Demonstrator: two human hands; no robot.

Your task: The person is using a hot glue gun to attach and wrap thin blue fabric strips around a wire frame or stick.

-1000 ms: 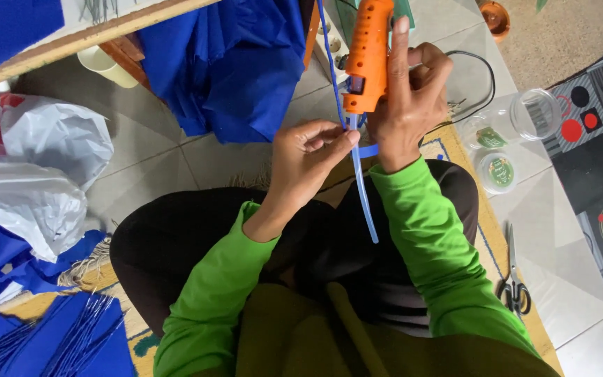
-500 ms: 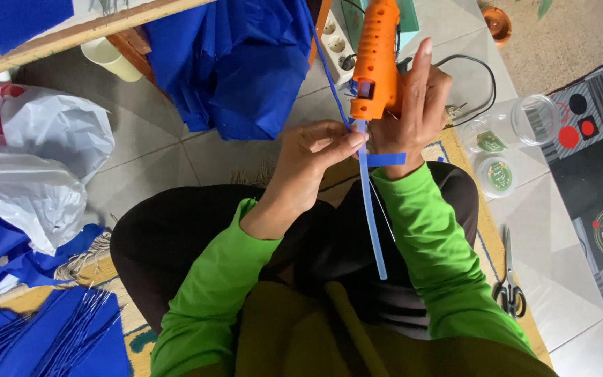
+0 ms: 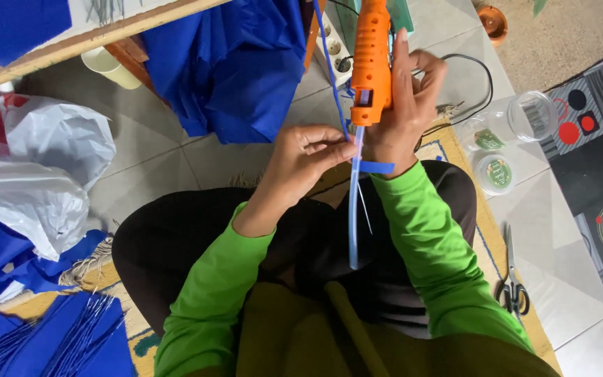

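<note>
View from the head camera, looking down at a seated person in green sleeves. We see the right hand (image 3: pixel 406 105) raised at 12 o'clock of the lap, its fingers wrapped around the orange glue gun (image 3: pixel 371 59), which points away from the body; the thumb side faces us and the forearm runs back toward 5 o'clock. The left hand (image 3: pixel 301 160) sits just beside it at 9 o'clock, wrist bent, thumb and forefinger pinched together on the pale glue stick (image 3: pixel 352 209) where it enters the rear of the gun. The stick hangs straight down toward the lap, its free end over the dark trousers. A short blue strip (image 3: pixel 377 167) lies across the stick at the right wrist, and a thin blue wire (image 3: pixel 331 63) rises past the gun toward 12 o'clock.

The surface is a tiled floor (image 3: pixel 169 157) with a woven mat under the legs. At 11 o'clock we find a heap of blue cloth (image 3: pixel 239 63) below a wooden plank (image 3: pixel 71 45); at 9 o'clock, a white plastic bag (image 3: pixel 36 174); at 7 o'clock, more blue pieces. At 3 o'clock stand clear round containers (image 3: pixel 532 115), and at 4 o'clock lie scissors (image 3: pixel 512 286). A power strip (image 3: pixel 334 49) and a black cord (image 3: pixel 483 77) lie beyond the gun.
</note>
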